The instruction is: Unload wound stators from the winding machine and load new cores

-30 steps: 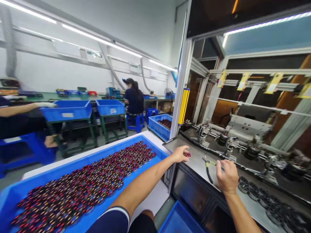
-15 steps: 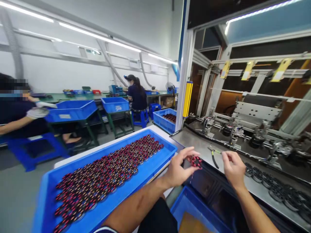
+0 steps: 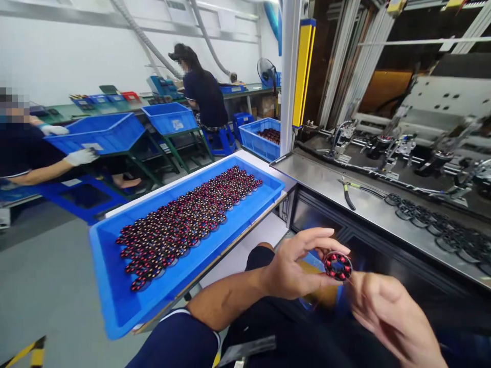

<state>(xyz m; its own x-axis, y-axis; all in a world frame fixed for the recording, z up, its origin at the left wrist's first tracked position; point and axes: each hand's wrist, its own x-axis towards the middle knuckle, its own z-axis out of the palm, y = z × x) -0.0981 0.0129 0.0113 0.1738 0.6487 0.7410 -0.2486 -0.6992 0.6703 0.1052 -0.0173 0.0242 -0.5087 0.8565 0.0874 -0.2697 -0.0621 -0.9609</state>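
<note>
My left hand [image 3: 297, 263] holds a small round motor stator [image 3: 338, 266] by its rim between thumb and fingers. Its coils are wound in red wire around a dark ring, and the open middle faces me. Close against the stator's lower right side is my right hand [image 3: 387, 306], blurred, with thumb and fingers pinched together. A thin wire end seems to run from the stator towards those fingertips; whether they grip it is hidden. To the left, a long blue tray [image 3: 111, 306] carries many similar stators [image 3: 192, 214] in tight rows.
Pliers with green-and-black handles [image 3: 348, 197] lie on the metal bench [image 3: 322, 174], beside a row of black rings [image 3: 433, 220]. Behind them stands a machine with fixtures [image 3: 383, 145]. A blue crate [image 3: 261, 148] and two co-workers [image 3: 205, 94] at blue bins are further back.
Both hands have come down and closer to my body, the left still holding the stator. My right hand has moved from beside the pliers to the stator. The view has tilted downward.
</note>
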